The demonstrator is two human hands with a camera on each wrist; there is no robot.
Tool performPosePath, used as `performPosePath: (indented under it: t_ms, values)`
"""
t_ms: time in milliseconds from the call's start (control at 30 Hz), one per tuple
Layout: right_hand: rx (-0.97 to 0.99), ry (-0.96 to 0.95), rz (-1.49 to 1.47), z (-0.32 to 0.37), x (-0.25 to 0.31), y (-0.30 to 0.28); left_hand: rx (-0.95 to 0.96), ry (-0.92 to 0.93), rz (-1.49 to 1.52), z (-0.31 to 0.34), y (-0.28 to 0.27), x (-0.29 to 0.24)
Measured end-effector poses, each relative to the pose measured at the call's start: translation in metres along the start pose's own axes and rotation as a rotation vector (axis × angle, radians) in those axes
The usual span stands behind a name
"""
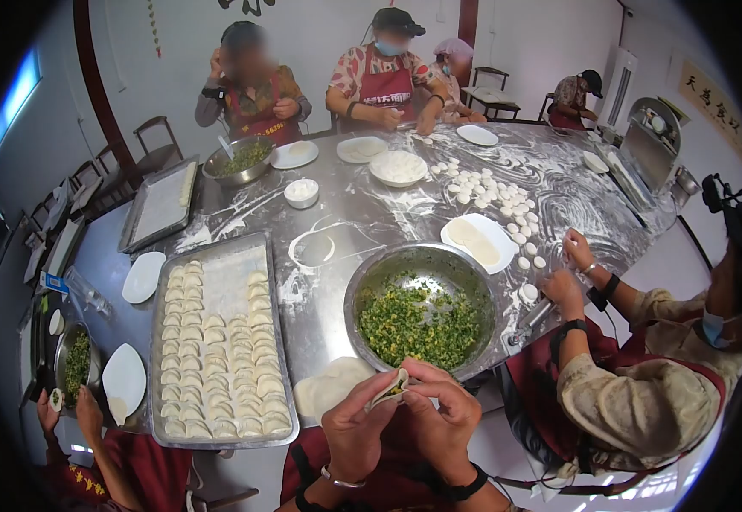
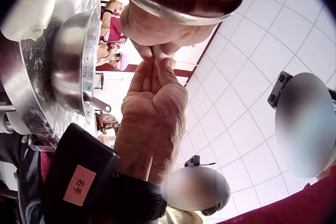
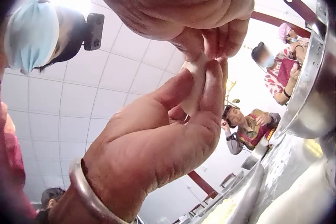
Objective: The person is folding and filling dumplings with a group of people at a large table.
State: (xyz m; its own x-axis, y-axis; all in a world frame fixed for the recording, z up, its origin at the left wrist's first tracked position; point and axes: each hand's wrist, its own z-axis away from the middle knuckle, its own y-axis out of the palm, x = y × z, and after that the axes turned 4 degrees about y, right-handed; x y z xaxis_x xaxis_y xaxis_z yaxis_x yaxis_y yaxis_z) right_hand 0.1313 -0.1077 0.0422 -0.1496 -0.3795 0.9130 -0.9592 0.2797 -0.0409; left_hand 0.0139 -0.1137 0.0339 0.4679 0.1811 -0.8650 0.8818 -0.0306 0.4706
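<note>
In the head view a half-folded dumpling (image 1: 386, 391), green filling showing in its opening, is held up at the near side of the steel bowl (image 1: 351, 320) of chopped greens. My left hand (image 1: 354, 433), with a bracelet, grips one side of the wrapper between thumb and fingers. Fingertips of my right hand (image 1: 446, 420) pinch the wrapper's other edge. The right wrist view shows the pale dough (image 3: 197, 85) between the left thumb and fingers, with the right fingertips at its upper end. In the left wrist view both hands' fingertips meet and mostly hide the dough.
A stack of flat wrappers (image 1: 330, 388) lies left of the hands. Beyond it stands a metal tray (image 1: 281, 375) with rows of folded dumplings. A white plate (image 1: 500, 235) with wrappers sits behind the bowl. Dough pieces (image 1: 494, 189) cover the floured table. People work around it, one close at right.
</note>
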Motion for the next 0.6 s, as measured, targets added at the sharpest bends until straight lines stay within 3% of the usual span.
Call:
performPosePath:
  t_ms: [167, 267, 467, 600]
  values:
    - [0.155, -0.041, 0.152, -0.004, -0.006, -0.014, 0.011, -0.038, -0.003, 0.001, -0.007, 0.001]
    - [0.163, 0.299, -0.021, -0.002, 0.007, -0.013, 0.016, -0.043, -0.032, 0.000, -0.011, -0.001]
    - [0.265, 0.146, -0.077, -0.003, -0.011, -0.012, 0.031, -0.052, 0.015, 0.005, -0.010, -0.003]
    - [0.201, 0.312, -0.312, 0.000, 0.003, -0.006, -0.003, -0.059, 0.037, 0.006, -0.009, -0.004]
